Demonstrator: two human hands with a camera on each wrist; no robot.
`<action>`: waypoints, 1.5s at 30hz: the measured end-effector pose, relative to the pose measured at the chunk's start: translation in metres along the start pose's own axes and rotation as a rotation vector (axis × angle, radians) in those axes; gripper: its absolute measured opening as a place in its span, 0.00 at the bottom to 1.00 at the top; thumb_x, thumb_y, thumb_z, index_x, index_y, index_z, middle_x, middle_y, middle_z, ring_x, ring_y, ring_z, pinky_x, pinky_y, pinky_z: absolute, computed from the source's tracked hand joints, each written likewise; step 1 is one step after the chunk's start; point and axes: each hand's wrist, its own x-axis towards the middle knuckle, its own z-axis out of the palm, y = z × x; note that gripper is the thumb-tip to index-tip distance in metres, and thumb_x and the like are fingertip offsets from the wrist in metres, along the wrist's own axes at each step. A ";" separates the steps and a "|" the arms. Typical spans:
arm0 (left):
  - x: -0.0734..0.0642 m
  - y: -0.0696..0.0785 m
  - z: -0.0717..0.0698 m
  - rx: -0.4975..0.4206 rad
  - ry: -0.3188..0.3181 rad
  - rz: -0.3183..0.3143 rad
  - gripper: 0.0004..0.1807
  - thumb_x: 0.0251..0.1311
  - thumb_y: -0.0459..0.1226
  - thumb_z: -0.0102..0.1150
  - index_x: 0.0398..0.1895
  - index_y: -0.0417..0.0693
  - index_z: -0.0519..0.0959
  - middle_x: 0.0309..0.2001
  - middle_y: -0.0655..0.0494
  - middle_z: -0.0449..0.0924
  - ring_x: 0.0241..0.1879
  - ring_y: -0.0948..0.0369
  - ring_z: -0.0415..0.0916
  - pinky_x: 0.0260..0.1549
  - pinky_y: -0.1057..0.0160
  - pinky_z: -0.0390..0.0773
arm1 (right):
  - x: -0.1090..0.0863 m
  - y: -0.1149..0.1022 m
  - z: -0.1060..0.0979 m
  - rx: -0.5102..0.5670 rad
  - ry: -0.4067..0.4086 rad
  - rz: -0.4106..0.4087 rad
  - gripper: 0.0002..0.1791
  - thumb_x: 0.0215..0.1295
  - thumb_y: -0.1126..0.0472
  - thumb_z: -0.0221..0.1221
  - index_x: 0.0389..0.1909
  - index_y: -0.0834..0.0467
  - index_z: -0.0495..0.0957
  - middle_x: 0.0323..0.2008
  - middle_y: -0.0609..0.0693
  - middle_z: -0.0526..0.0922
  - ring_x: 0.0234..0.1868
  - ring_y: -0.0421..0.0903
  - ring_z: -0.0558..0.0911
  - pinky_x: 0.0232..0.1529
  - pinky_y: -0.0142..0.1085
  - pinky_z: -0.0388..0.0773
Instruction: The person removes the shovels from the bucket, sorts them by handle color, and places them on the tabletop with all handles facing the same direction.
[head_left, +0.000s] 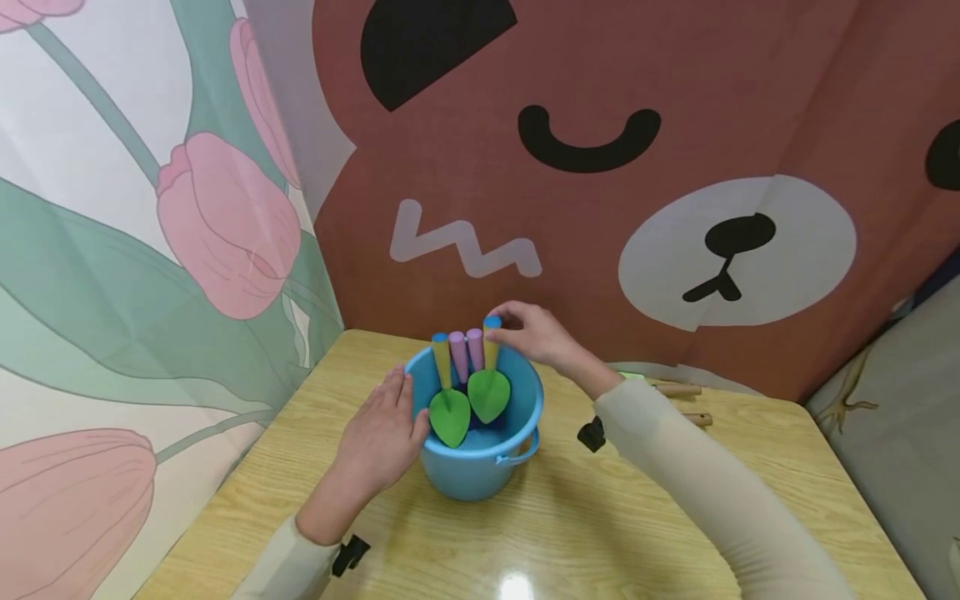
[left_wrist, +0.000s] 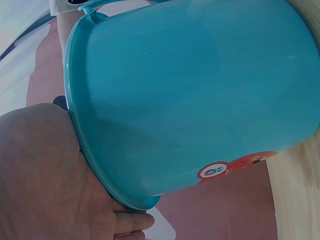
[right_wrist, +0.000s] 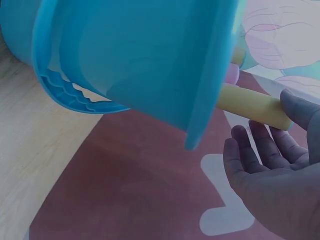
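A light blue bucket [head_left: 467, 477] stands upright on the table. Against its rim, on the left side, rests my left hand [head_left: 378, 437], fingers straight; the left wrist view shows the palm [left_wrist: 47, 175] alongside the rim. My right hand [head_left: 538, 333] pinches the end of a yellow handle [right_wrist: 247, 104] between thumb and finger, the other fingers loosely bent below it. That handle belongs to a green toy trowel [head_left: 489, 397] in the bucket. Left of it leans a matching green trowel [head_left: 450, 418]. Two purple handles [head_left: 458, 350] stand between them, their lower ends hidden.
Tools with wooden handles [head_left: 678, 389] lie on the wooden table [head_left: 622, 517], at the far right, partly behind my right sleeve. A bear-print cloth [head_left: 577, 242] hangs close behind the table, and a tulip-print cloth [head_left: 225, 225] on the left. The bucket's handle [head_left: 521, 454] hangs at its front right.
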 end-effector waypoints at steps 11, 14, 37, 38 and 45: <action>0.001 0.000 0.001 -0.013 -0.008 -0.008 0.37 0.77 0.51 0.37 0.75 0.28 0.57 0.78 0.34 0.51 0.78 0.43 0.49 0.75 0.45 0.55 | -0.003 -0.009 -0.008 0.023 -0.011 -0.004 0.21 0.69 0.46 0.63 0.58 0.51 0.78 0.52 0.49 0.82 0.52 0.50 0.80 0.53 0.45 0.82; 0.001 0.001 0.001 -0.012 -0.011 -0.009 0.37 0.77 0.51 0.37 0.75 0.28 0.57 0.78 0.34 0.51 0.78 0.43 0.49 0.75 0.45 0.55 | -0.004 -0.010 -0.010 0.030 0.002 -0.001 0.21 0.69 0.46 0.64 0.58 0.51 0.78 0.52 0.48 0.82 0.53 0.49 0.80 0.56 0.46 0.81; 0.001 0.001 0.000 -0.003 -0.010 -0.012 0.38 0.77 0.51 0.37 0.76 0.29 0.57 0.78 0.34 0.52 0.78 0.43 0.50 0.75 0.46 0.55 | -0.021 -0.019 -0.029 0.361 0.103 -0.075 0.26 0.69 0.46 0.63 0.62 0.54 0.75 0.57 0.53 0.83 0.60 0.50 0.79 0.65 0.50 0.76; 0.001 0.002 0.000 -0.003 -0.010 -0.011 0.38 0.77 0.51 0.37 0.76 0.29 0.57 0.78 0.34 0.52 0.78 0.43 0.49 0.75 0.46 0.55 | -0.023 -0.019 -0.030 0.396 0.103 -0.086 0.26 0.69 0.46 0.63 0.62 0.55 0.75 0.57 0.55 0.83 0.60 0.50 0.80 0.64 0.50 0.76; 0.002 0.002 0.000 0.003 -0.015 -0.011 0.38 0.77 0.52 0.37 0.75 0.28 0.57 0.78 0.34 0.52 0.78 0.43 0.50 0.75 0.46 0.55 | -0.028 -0.023 -0.032 0.584 0.122 -0.145 0.25 0.71 0.50 0.62 0.63 0.59 0.73 0.57 0.57 0.82 0.58 0.53 0.84 0.57 0.47 0.82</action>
